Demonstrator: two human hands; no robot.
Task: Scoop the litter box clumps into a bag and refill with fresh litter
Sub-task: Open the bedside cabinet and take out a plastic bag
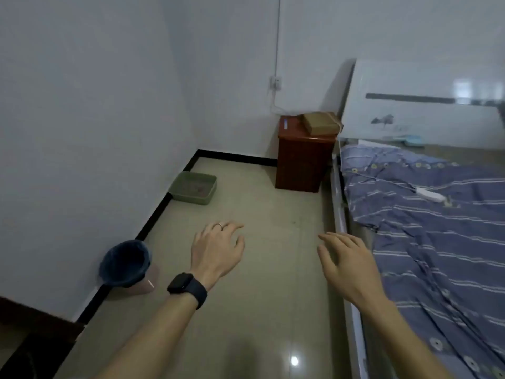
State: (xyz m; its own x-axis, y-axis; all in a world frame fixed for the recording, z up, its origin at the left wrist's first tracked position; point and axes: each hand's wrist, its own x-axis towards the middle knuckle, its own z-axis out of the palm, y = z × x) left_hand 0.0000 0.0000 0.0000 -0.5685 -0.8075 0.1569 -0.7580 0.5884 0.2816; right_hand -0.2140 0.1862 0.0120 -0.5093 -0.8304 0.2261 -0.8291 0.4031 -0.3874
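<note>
A green litter box (210,193) sits on the tiled floor against the left wall, far ahead of me, with greyish litter inside. A small bin lined with a dark blue bag (124,262) stands by the left wall, nearer to me. My left hand (216,248), with a ring and a dark wristwatch, hovers over the floor with fingers relaxed and holds nothing. My right hand (347,262) is stretched forward beside the bed's edge, fingers loosely spread, empty. Both hands are well short of the litter box.
A dark red bedside cabinet (300,160) with a brown box (321,123) on top stands in the far corner. A bed with a blue striped cover (437,228) fills the right side. A white cable and remote (430,195) lie on the bed. Dark furniture (32,324) at the lower left.
</note>
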